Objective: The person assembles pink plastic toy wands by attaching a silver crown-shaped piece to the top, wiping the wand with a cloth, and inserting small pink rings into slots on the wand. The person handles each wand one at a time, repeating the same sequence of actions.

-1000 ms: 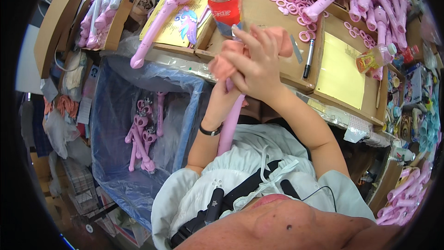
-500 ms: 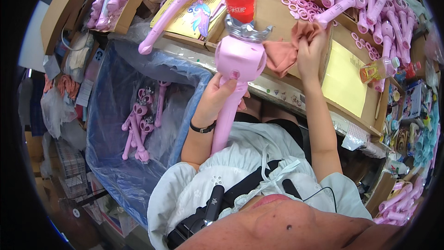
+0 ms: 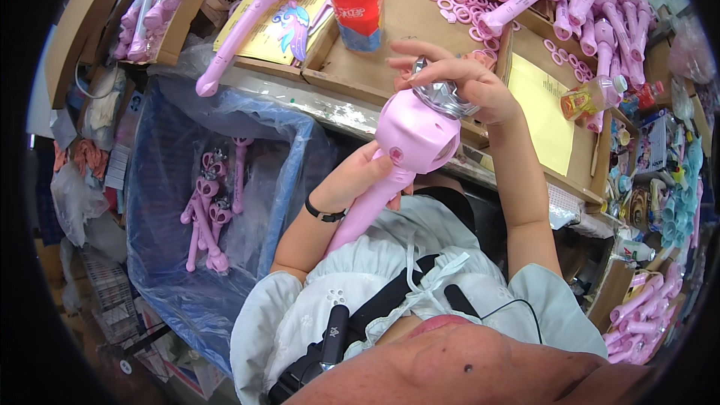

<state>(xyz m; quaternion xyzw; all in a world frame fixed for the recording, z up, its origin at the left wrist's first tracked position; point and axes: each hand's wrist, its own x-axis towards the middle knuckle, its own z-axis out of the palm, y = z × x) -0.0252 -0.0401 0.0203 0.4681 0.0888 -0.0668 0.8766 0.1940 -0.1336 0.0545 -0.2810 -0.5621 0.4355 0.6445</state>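
Observation:
A large pink toy wand (image 3: 420, 131) with a bulky head is tilted in front of me. My left hand (image 3: 364, 176) is closed around its handle just below the head, the thumb near a small red spot. On top of the head sits a silver crown (image 3: 444, 99). My right hand (image 3: 484, 90) bends over that crown, some fingers on it and one stretched out toward the left. An orange-pink cloth (image 3: 480, 58) shows in part behind the right hand; whether the hand touches it is hidden.
A blue-lined bin (image 3: 289, 187) with several pink wands stands at left. On the bench are a red-labelled bottle (image 3: 357, 4), pink rings (image 3: 465, 9), a yellow sheet (image 3: 544, 105), a small drink bottle (image 3: 592, 97) and piled pink wands (image 3: 600, 0). Another wand (image 3: 247, 26) lies on papers.
My right hand has moved left from the bench to the crown, and the cloth is now mostly hidden behind it. The wand has tilted to the right in my left hand. The view has shifted slightly.

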